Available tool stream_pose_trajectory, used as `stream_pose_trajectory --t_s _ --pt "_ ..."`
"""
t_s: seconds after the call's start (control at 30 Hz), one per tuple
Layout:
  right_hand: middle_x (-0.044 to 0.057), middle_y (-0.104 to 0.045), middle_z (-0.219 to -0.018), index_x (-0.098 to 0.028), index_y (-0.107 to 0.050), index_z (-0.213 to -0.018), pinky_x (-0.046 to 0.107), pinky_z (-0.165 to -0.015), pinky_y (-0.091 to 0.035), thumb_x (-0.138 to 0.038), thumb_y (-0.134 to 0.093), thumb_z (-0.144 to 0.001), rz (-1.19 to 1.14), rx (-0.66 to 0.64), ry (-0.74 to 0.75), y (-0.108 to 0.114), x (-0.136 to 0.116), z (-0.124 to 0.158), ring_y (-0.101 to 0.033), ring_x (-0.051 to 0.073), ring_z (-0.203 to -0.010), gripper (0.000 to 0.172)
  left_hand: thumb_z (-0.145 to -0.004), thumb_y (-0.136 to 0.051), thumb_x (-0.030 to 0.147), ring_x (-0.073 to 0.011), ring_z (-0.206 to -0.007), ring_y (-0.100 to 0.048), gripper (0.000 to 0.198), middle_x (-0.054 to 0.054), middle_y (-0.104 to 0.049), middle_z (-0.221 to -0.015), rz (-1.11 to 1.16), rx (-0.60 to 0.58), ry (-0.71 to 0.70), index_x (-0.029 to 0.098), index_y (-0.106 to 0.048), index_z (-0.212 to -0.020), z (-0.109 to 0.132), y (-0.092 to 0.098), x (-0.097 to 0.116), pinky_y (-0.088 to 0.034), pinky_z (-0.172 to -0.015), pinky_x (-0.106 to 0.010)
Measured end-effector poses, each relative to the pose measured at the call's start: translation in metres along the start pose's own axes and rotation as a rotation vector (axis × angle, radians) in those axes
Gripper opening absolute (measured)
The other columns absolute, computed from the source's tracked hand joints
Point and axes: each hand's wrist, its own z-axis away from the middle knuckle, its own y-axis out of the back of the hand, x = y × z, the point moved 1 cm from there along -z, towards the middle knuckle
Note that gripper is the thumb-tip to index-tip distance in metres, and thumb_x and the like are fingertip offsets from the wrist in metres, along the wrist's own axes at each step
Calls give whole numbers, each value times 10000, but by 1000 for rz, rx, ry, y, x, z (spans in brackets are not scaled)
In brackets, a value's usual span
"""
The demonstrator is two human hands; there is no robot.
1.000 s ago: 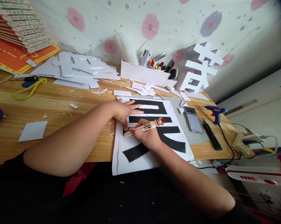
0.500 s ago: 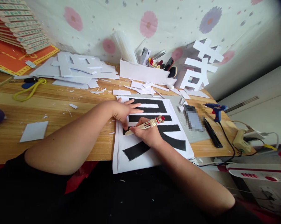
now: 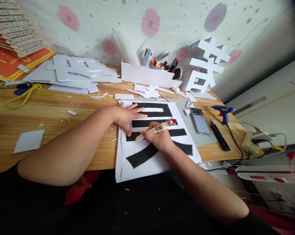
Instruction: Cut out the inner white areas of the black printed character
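A white paper sheet (image 3: 140,168) printed with a bold black character (image 3: 140,158) lies at the table's front edge. My left hand (image 3: 125,117) rests flat on its upper left part, fingers spread. My right hand (image 3: 159,137) is closed around a cream-coloured pen (image 3: 159,127) topped with a small red-and-white figure. The pen slants, its lower end pointing left onto the black stroke just below my left thumb. Whether its tip touches the paper I cannot make out. Under the sheet's right side shows a grey cutting mat (image 3: 203,140).
A phone (image 3: 200,120), a black cutter-like tool (image 3: 221,135) and a blue glue gun (image 3: 223,112) lie right. White offcuts (image 3: 147,91), a pen box (image 3: 147,73) and cut-out white characters (image 3: 201,75) stand behind. Stacked white boards (image 3: 74,71) and a yellow cord (image 3: 27,98) are left.
The pen in my right hand has shifted a little to the right along the black stroke. My left hand stays spread on the paper. The whole view has shifted slightly.
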Motion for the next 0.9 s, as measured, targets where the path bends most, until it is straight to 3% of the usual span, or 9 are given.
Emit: stream_pose_trajectory --t_s 0.9 --pt "-37 -570 -466 -216 -513 -590 230 -437 -341 -359 -765 -628 -66 63 -92 32 7 4 -478 93 -429 292 -617 -825 491 -403 -1546 117 1201 9 97 -1700 4 -39 -4 436 -126 -1592 -4 -1 -7 11 -1144 -740"
